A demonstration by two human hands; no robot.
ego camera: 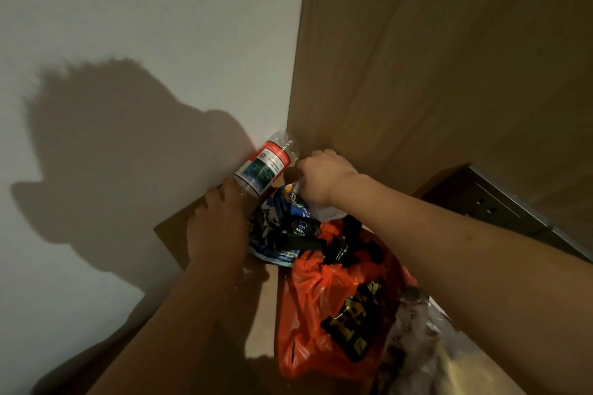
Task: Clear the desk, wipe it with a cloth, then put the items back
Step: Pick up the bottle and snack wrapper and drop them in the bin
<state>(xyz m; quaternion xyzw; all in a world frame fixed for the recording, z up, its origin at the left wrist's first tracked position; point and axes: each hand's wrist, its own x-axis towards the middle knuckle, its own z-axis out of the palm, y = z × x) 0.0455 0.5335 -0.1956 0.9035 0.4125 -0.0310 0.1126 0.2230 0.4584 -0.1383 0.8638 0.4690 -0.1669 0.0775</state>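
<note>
A clear plastic bottle [268, 167] with a red and white label tilts against the white wall at the desk's far corner. My left hand [218, 221] grips its lower end. Just right of it, my right hand [321, 176] is curled around something white and crumpled at the top of a blue and black snack bag [282, 228]; what it pinches is partly hidden. An orange plastic bag [337, 314] with black and yellow print lies nearer me on the wooden desk [179, 231].
A wooden panel [433, 58] rises on the right behind the desk. A grey metal socket box [487, 202] sits against it at the right. A clear plastic bag [426, 346] lies at the lower right beside the orange one.
</note>
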